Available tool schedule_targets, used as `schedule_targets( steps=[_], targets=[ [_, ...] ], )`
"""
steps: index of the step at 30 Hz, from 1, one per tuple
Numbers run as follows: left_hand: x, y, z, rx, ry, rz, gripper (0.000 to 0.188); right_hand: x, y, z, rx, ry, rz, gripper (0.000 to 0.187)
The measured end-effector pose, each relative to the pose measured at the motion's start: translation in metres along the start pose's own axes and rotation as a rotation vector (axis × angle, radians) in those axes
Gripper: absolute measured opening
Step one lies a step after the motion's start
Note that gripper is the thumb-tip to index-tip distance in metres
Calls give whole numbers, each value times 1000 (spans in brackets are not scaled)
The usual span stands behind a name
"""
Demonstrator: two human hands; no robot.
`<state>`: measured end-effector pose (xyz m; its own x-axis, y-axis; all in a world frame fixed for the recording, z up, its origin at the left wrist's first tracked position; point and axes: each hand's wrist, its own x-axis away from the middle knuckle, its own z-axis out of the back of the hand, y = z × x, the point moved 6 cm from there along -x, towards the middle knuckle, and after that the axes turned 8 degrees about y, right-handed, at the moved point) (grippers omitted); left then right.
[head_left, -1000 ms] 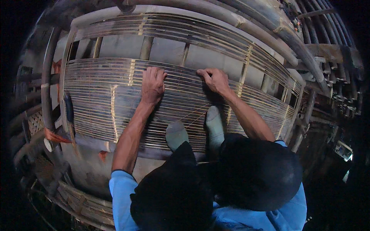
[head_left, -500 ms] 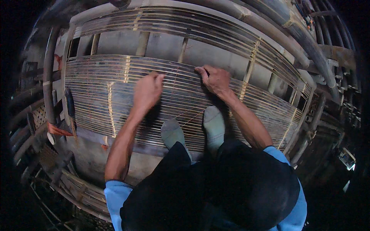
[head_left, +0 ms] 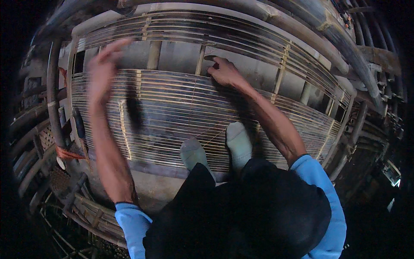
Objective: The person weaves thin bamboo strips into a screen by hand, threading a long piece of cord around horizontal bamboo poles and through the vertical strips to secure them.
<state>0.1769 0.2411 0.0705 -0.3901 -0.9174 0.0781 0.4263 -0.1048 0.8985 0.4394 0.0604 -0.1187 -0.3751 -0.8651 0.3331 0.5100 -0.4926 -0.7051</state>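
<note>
Below me lies a large framed panel of thin, pale strips (head_left: 172, 113), running side to side and crossed by lighter bindings. My left hand (head_left: 103, 71) is above its far left part, smeared by motion, with its fingers stretched out and nothing visible in them. Near the gap between two bands of strips is my right hand (head_left: 225, 72). Its thumb and forefinger reach left and stand apart, while the other fingers curl under. I see nothing held there. A fine reddish line (head_left: 193, 93) crosses the strips between my arms.
My feet in pale socks (head_left: 192, 151) rest on the near strips. Thick poles (head_left: 297, 19) run along the far side, and an upright pole (head_left: 54, 95) stands at the left with an orange-red cloth tie (head_left: 69, 153). Wooden bars and slats crowd both sides.
My left hand has swung left and away from me, its closed fingers now spread. The right hand has moved slightly farther out and left, and its fingers have loosened.
</note>
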Motion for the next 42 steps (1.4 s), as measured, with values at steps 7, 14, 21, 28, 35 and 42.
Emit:
schedule_targets(
  steps=[7,14,21,28,35,42],
  targets=[
    [8,-102,-176,-711,-180,-181,24,-7,-38,-29,-109,-205,22,35],
    [1,-61,-158,-678,-223,-78,41,8,-15,8,-130,157,149,25],
    [59,-33,-154,277,-374,128,61,52,-67,28,-465,-58,177,22],
    [125,-17,-17,259,23,280,45,34,-33,33,-279,-27,188,32],
    [287,-38,175,-176,269,558,26,23,-17,55,-215,201,118,33],
    [375,20,225,232,425,237,27,52,-53,31,-88,144,179,33]
  ],
)
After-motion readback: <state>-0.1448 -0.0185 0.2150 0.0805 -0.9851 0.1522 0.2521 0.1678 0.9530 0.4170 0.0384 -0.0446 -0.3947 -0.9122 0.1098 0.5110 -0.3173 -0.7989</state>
